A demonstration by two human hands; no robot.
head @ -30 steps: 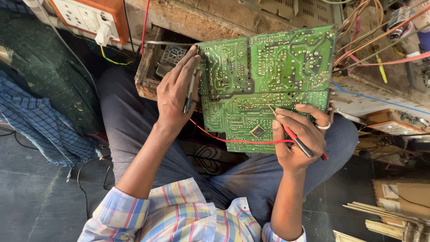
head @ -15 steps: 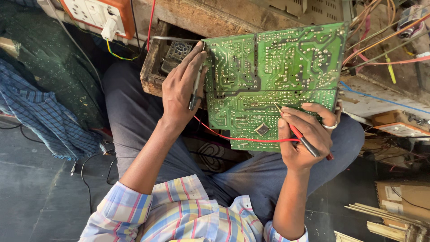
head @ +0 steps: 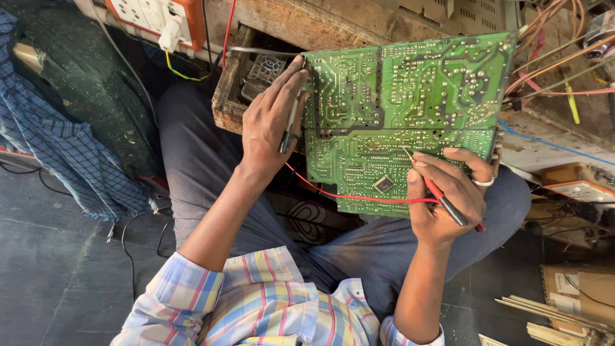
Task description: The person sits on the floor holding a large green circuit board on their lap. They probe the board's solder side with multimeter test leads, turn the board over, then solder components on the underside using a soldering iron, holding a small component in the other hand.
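Our right hand (head: 448, 195) pinches a red test probe (head: 442, 195) like a pen, its metal tip set on the solder side of the green circuit board (head: 410, 109), just above a small square chip (head: 383, 184). Our left hand (head: 272, 118) is closed around a black probe (head: 291, 122), fingers braced against the board's left edge. A red lead (head: 346, 194) trails across the board's lower part between the two hands.

The board stands tilted over our lap, its top toward a worn wooden surface (head: 288, 22) strewn with coloured wires (head: 564, 70). A white-and-orange socket strip (head: 160, 16) sits at upper left, a blue checked cloth (head: 57, 154) lies on the dark floor (head: 64, 269) beside our knee, and cardboard boxes (head: 576, 288) crowd the right.

Against the view a second ago, the board fills more of the frame and sits further right, and our left hand has slid with it along the edge; both hands keep their hold on the probes. We judge the probing to be mid-course, the right tip holding near the same chip.
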